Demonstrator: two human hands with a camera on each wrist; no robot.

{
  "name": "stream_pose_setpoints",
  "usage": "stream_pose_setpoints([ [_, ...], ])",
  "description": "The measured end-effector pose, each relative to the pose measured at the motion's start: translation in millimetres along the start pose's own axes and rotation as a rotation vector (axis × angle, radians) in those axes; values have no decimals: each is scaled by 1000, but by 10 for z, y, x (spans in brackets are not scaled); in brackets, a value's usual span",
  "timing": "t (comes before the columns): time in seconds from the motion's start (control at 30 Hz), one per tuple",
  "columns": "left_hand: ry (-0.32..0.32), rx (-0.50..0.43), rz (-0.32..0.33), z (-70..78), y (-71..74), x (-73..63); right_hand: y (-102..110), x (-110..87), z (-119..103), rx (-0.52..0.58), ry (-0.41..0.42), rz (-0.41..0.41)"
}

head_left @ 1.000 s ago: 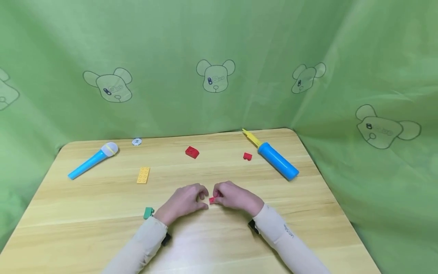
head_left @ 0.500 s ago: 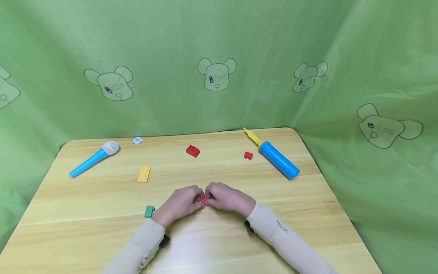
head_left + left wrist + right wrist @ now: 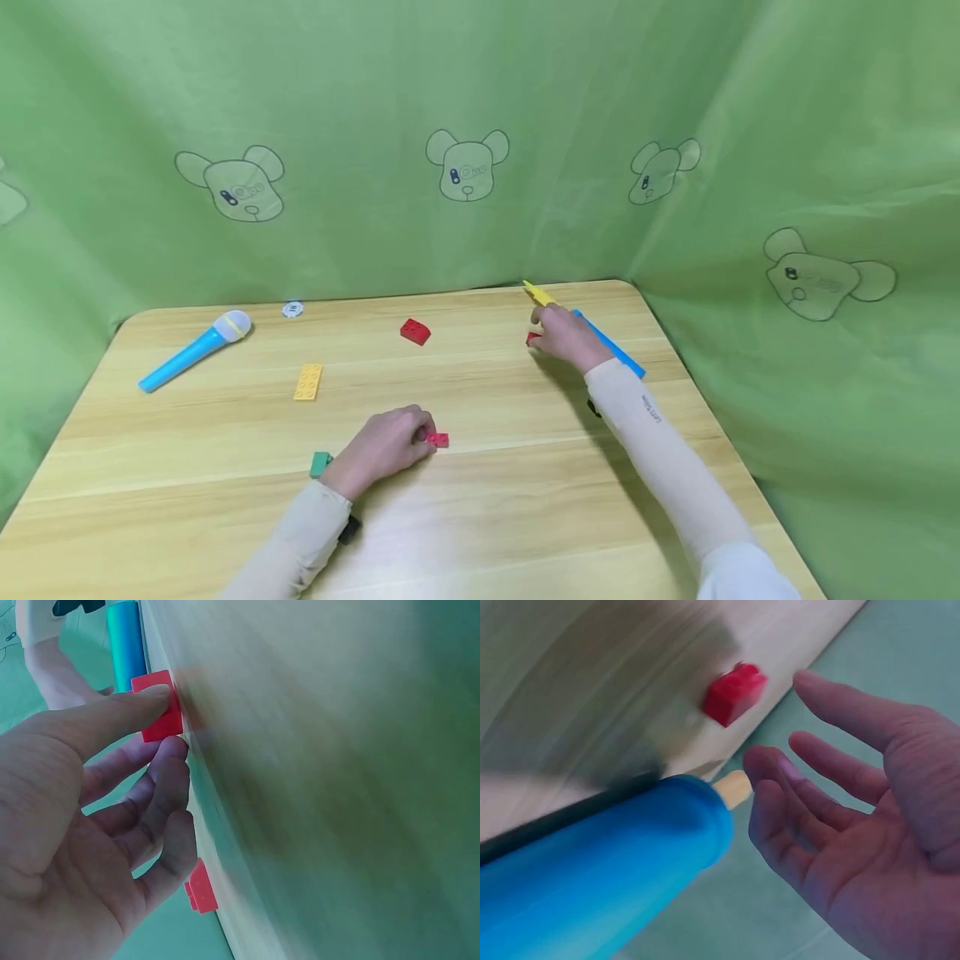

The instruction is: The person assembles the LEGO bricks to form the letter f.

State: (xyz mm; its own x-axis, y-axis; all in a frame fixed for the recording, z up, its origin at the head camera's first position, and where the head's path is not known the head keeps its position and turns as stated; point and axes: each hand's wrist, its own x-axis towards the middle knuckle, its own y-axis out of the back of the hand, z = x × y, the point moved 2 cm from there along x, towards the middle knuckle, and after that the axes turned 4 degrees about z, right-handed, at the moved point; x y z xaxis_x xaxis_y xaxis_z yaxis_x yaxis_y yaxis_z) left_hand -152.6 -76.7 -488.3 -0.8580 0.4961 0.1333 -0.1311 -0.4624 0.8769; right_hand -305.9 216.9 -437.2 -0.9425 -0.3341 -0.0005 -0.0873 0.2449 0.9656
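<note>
My left hand (image 3: pixel 386 446) pinches a red toy brick (image 3: pixel 441 439) between thumb and fingers, low over the middle of the table; in the left wrist view the thumb lies on that brick (image 3: pixel 159 724). My right hand (image 3: pixel 567 335) is farther back on the right, above a small red brick (image 3: pixel 532 338) that it partly hides from the head camera. In the right wrist view this small brick (image 3: pixel 735 694) rests on the wood, apart from the loosely bent fingers. Beside that hand lies a blue and yellow hand pump (image 3: pixel 611 343), partly covered by it.
A red brick with a curved end (image 3: pixel 415 332) lies at the back middle. Left of it are a yellow brick (image 3: pixel 308 382), a blue toy microphone (image 3: pixel 197 350) and a round white chip (image 3: pixel 292 309). A green brick (image 3: pixel 320 464) sits by my left wrist. Green cloth (image 3: pixel 360 225) rises behind the table.
My right hand has left the red brick in the middle and moved back and right to the small brick near the pump. My left hand now holds the middle brick alone.
</note>
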Motion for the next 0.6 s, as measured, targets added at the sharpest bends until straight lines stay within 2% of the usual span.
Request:
stream_pose_setpoints([
  [0.3, 4, -4, -3, -56, 44, -11, -149, 129, 114, 11, -59, -98],
  [0.47, -4, -5, 4, -77, 60, -37, -213, 116, 132, 27, -49, -85],
  [0.6, -7, -8, 7, -80, 74, -61, -214, 64, 19, 61, 3, -56],
])
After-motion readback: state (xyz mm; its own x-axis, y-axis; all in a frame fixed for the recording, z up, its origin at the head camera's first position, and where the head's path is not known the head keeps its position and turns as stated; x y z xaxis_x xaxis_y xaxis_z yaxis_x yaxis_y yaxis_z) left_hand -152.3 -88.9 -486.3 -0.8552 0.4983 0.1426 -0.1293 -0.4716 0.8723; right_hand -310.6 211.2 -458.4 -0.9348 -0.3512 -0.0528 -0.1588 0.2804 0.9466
